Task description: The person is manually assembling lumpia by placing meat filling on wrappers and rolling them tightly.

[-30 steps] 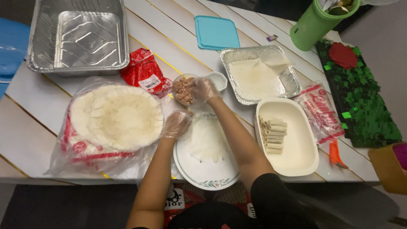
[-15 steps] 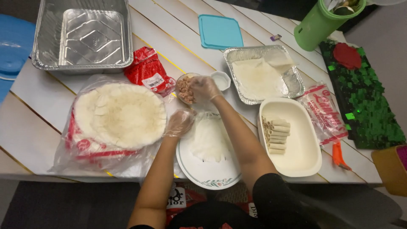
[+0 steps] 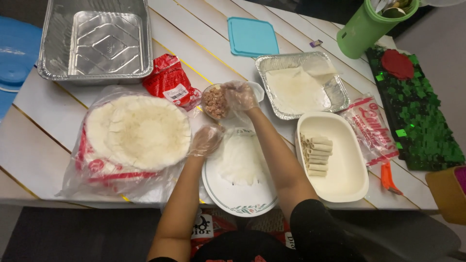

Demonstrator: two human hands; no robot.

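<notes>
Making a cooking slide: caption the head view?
Gloved right hand reaches into small filling bowl; gloved left hand steadies thin wrapper on round white plate.

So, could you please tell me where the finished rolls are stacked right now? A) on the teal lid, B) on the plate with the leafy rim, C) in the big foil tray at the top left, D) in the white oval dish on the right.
D: the rolls lie stacked along the left side of the white oval dish, while the plate holds only a flat wrapper.
</notes>
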